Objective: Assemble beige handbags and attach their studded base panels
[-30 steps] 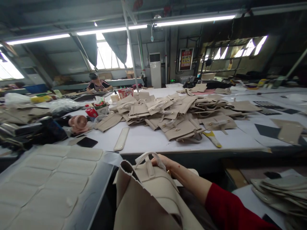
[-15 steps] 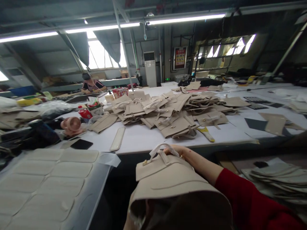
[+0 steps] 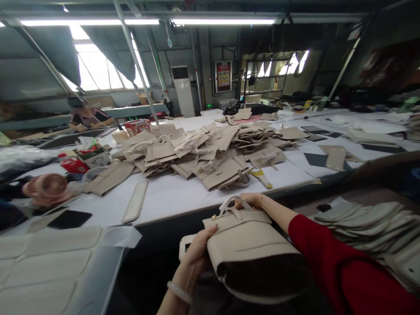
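Note:
I hold a beige handbag body (image 3: 249,238) low in front of me, tilted so that its wide unclosed end and dark inside face me. My left hand (image 3: 199,247) is closed on its left side, the thumb lying on the beige panel and the other fingers hidden beneath. My right hand (image 3: 252,200) grips the far side by the film-wrapped handle (image 3: 231,202), its fingertips mostly hidden. Small gold-coloured fittings sit at the handle's ends. Beside my left hand shows a white-edged piece (image 3: 184,247) that I cannot make out.
A large heap of beige bag pieces (image 3: 210,153) covers the table's middle. Nearby lie a pale oblong panel (image 3: 135,202), a yellow-handled tool (image 3: 261,178) and a pink fan (image 3: 47,188). Stacked panels (image 3: 364,227) stand at right, pale panels (image 3: 49,262) at left. Another person (image 3: 88,116) sits far left.
My view has turned to the right. The bag has tipped, showing more of its inside, and my left hand now shows clearly at its left side.

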Tool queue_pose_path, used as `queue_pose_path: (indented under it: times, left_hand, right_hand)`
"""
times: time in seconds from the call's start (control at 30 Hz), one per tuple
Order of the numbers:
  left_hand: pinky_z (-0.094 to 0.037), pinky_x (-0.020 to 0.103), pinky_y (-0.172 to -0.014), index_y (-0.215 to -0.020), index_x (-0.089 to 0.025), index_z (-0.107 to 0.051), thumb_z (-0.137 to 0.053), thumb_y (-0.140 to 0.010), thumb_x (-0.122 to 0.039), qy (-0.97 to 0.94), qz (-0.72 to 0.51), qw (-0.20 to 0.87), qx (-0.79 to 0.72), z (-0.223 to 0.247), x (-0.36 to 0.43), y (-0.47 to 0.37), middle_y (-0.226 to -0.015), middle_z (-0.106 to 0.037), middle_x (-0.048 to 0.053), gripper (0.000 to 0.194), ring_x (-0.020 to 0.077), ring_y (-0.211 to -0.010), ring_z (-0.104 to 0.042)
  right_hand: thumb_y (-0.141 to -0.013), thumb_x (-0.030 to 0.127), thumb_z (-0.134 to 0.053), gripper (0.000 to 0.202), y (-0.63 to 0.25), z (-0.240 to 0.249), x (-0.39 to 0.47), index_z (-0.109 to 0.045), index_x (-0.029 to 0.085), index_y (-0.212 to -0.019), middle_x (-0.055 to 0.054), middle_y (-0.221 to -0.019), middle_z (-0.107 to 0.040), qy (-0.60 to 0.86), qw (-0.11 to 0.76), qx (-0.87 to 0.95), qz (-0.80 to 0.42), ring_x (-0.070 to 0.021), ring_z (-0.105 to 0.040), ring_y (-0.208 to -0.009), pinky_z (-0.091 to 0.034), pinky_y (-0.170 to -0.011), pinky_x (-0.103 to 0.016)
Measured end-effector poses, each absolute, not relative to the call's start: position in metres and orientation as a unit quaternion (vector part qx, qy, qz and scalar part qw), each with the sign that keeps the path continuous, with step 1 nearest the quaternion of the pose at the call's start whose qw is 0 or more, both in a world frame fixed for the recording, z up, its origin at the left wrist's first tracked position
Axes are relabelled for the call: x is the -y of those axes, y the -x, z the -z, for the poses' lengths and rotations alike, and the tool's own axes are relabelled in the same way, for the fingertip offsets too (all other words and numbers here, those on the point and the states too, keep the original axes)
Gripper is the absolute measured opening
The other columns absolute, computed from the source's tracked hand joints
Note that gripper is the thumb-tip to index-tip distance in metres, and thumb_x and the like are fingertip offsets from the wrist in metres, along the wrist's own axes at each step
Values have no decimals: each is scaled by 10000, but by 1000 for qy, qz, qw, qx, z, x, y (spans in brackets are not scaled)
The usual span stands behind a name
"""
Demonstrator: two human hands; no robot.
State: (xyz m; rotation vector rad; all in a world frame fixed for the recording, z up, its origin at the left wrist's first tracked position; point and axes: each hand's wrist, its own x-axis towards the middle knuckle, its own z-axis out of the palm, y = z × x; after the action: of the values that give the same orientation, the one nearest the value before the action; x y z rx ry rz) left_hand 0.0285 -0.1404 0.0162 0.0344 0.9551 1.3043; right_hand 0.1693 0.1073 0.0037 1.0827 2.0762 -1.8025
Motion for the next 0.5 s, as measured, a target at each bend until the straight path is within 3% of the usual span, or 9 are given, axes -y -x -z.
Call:
queue_pose_path:
  times: [0.1, 0.27, 0.5]
  left_hand:
    - [-617, 392, -748, -1127, -22, -668, -704, -834, -215, 14, -608, 660, -441, -11, 137, -24, -856, -759, 179, 352, 291, -749, -748]
    - [-614, 342, -737, -1034, -52, -695, -753, -797, -186, 50, -644, 591, -484, 5, 135, -14, -921, -757, 171, 279, 258, -768, -741]
    - [-579, 276, -673, -994, -96, -700, -769, -793, -278, 40, -599, 582, -548, -1, 123, -15, -802, -743, 85, 279, 190, -665, -700]
  right_hand:
    - [-911, 458, -625, 352, -197, 10, -96, -653, 111, -856, -45, -767, -672, -377, 75, -617, 686, -158, -640, -676, -549, -701, -327]
    - [-867, 720, -470, 638, -232, 31, -41, -674, 123, -954, -110, -863, -721, -337, -27, -473, 814, -264, -696, -877, -521, -871, -388]
    - [-835, 670, -552, 577, -242, 56, 22, -671, 164, -1088, -98, -893, -735, -344, -175, -339, 858, -294, -700, -902, -504, -927, -442]
